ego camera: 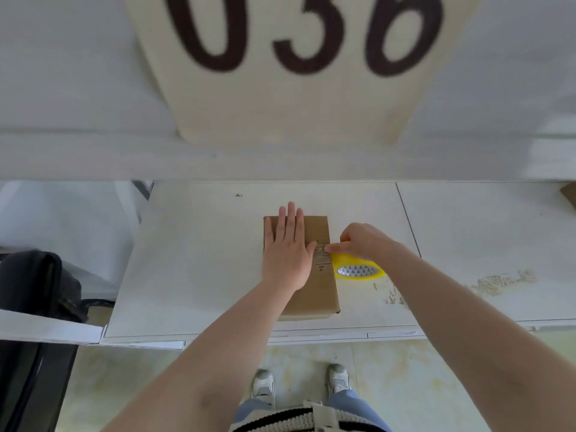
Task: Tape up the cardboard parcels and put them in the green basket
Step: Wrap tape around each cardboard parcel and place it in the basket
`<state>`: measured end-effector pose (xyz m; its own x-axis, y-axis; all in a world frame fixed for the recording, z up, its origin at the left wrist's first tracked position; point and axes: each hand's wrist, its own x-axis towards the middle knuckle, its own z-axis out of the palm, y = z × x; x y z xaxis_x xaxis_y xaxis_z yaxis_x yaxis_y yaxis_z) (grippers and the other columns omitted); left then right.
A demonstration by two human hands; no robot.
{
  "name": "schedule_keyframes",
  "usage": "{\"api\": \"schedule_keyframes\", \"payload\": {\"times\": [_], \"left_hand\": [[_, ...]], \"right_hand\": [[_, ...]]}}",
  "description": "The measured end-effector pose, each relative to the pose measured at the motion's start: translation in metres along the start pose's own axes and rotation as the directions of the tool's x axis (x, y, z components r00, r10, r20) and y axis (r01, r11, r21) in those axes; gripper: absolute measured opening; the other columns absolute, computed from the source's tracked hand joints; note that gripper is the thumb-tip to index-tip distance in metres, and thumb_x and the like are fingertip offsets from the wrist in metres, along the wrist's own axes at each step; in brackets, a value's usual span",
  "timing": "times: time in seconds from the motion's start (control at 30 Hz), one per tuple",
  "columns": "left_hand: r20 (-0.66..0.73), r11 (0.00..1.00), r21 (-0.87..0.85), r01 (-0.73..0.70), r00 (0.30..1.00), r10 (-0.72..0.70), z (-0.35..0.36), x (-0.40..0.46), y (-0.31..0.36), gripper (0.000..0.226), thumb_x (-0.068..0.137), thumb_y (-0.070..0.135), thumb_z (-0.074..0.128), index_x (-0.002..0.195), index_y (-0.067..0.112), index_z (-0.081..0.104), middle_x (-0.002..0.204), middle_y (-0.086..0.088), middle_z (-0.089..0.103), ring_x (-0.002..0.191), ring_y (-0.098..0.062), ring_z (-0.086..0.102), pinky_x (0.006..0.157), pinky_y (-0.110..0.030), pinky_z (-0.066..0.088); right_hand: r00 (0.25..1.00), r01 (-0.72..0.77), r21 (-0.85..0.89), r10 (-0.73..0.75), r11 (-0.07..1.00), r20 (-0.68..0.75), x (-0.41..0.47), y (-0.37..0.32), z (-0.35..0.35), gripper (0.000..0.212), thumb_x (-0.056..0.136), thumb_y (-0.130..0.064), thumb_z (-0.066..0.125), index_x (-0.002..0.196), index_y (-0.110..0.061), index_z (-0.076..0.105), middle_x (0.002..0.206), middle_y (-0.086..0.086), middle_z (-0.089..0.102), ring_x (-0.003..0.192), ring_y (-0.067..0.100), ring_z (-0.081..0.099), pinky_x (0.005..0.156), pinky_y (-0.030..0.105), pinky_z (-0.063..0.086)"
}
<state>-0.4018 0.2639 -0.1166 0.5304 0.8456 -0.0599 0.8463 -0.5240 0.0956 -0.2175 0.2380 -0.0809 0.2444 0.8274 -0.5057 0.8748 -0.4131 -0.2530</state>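
A flat brown cardboard parcel [321,285] lies lengthwise on the white table [193,260]. My left hand [286,247] presses flat on its left half, fingers straight and pointing away from me. My right hand [363,240] grips a yellow roll of tape [358,269] at the parcel's right edge. A clear strip of tape [321,254] runs from the roll across the parcel's top toward my left thumb. No green basket is in view.
A large cream sign [290,88] with dark digits hangs over the back of the table. The corner of another brown cardboard piece [569,196] shows at the far right. A black bag [34,282] sits left of the table. Scuffed patches mark the table's right side.
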Motion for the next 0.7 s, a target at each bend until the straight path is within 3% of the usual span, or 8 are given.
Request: {"api": "schedule_keyframes", "payload": {"times": [0.2,0.33,0.5,0.6,0.7], "left_hand": [[0.031,1.000,0.011,0.005,1.000,-0.006,-0.005,0.001,-0.005,0.074,0.103,0.053,0.011,0.154,0.008,-0.019,0.161,-0.011,-0.028,0.149,-0.027,-0.024,0.122,-0.048,-0.009],[0.051,0.993,0.051,0.107,0.993,-0.109,-0.008,-0.006,-0.027,0.085,0.095,0.065,0.004,0.150,0.008,-0.025,0.159,-0.012,-0.032,0.148,-0.028,-0.027,0.120,-0.053,-0.011],[0.110,0.977,-0.022,0.210,0.972,-0.207,-0.010,-0.018,-0.048,0.089,0.087,0.070,-0.001,0.149,0.013,-0.031,0.158,-0.014,-0.033,0.148,-0.031,-0.026,0.117,-0.055,-0.013],[0.040,0.986,-0.025,0.163,0.986,-0.162,-0.018,-0.014,-0.037,0.080,0.099,0.060,0.008,0.151,0.011,-0.027,0.157,-0.014,-0.034,0.145,-0.031,-0.030,0.118,-0.055,-0.013],[-0.120,0.989,-0.144,0.015,0.992,-0.033,-0.029,-0.003,-0.008,0.070,0.101,0.048,0.008,0.153,0.010,-0.022,0.156,-0.010,-0.034,0.145,-0.027,-0.029,0.119,-0.046,-0.013]], "right_hand": [[1.000,-0.007,0.018,0.007,1.000,0.009,-0.003,0.002,0.002,0.060,0.083,-0.064,0.061,0.052,-0.018,0.039,0.051,-0.003,0.037,0.049,0.016,0.038,0.051,0.027,0.029],[1.000,-0.014,0.023,0.014,1.000,0.007,-0.004,0.002,0.001,0.060,0.083,-0.064,0.061,0.052,-0.018,0.039,0.052,-0.003,0.038,0.049,0.015,0.038,0.051,0.028,0.029],[1.000,-0.010,0.024,0.010,1.000,0.016,-0.006,-0.001,0.001,0.059,0.084,-0.063,0.061,0.054,-0.018,0.040,0.053,-0.003,0.038,0.050,0.015,0.038,0.052,0.026,0.030],[1.000,-0.013,0.020,0.013,1.000,0.010,-0.007,0.001,-0.001,0.059,0.084,-0.063,0.061,0.055,-0.015,0.041,0.054,-0.002,0.038,0.051,0.016,0.039,0.053,0.027,0.031],[1.000,-0.004,0.005,0.004,1.000,0.003,-0.007,0.003,-0.004,0.061,0.085,-0.063,0.060,0.055,-0.014,0.037,0.053,-0.001,0.035,0.051,0.017,0.036,0.054,0.028,0.029]]}}
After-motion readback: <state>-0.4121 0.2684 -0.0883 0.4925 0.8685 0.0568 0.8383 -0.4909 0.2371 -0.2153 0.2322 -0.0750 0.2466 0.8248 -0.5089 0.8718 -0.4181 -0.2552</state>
